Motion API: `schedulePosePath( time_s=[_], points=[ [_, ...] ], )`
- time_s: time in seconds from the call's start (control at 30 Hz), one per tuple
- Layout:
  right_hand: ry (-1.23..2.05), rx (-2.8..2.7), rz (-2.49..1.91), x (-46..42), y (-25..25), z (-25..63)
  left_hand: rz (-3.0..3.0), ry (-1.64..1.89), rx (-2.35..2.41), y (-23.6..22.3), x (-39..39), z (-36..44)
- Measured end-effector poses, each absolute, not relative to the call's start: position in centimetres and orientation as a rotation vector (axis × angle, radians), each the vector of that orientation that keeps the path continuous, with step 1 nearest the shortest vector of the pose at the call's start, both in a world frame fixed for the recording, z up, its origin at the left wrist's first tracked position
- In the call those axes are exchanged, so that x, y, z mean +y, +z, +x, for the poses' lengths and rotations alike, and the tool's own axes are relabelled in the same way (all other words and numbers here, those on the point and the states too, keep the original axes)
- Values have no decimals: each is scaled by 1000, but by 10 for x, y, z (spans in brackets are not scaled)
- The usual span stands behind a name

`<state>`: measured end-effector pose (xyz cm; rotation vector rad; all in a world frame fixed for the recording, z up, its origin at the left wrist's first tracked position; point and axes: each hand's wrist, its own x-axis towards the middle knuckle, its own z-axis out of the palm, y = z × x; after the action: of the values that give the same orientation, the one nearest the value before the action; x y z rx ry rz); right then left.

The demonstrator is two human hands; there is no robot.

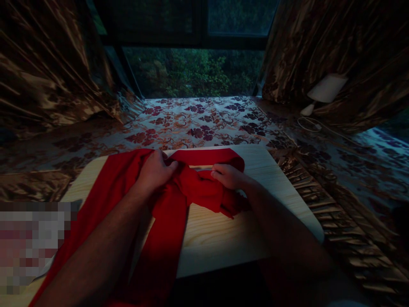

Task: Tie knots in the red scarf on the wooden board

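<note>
A long red scarf [166, 230] lies across a pale wooden table, one part looped at the back and lengths running down toward me on the left. My left hand [158, 170] is closed on the bunched cloth left of the middle, where the strands cross. On the right, my right hand [227, 175] grips the scarf near its fringed end, fingers curled over the fabric. The fringe hangs just below that hand, resting on or close to the wood. Some of the cloth beneath my fingers is hidden.
The table [217, 238] has rounded corners. A blurred-out printed sheet [32, 243] lies at its left edge. Behind it spreads a floral cloth [198, 115] on a window ledge. A small white lamp [327, 88] with a cord leans at right. Curtains [51, 64] frame the window.
</note>
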<state>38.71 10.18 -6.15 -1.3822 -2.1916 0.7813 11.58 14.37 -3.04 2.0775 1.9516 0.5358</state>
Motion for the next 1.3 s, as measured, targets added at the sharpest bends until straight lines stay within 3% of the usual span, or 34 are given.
schedulePosePath(
  time_s=[0.23,0.53,0.7,0.9,1.3],
  points=[
    [881,-2209,-1381,99,-59,389,2295,77,1440,4,90,126],
    [762,-2236,-1428,103,-63,385,2316,76,1439,-22,30,143],
    [844,-2162,-1457,102,-64,382,1956,371,1483,-26,23,158],
    [857,-2121,-1459,101,-63,381,813,751,1177,-33,28,186],
    [1042,-1866,-1238,110,-76,387,683,913,1046,-36,51,211]
  ],
)
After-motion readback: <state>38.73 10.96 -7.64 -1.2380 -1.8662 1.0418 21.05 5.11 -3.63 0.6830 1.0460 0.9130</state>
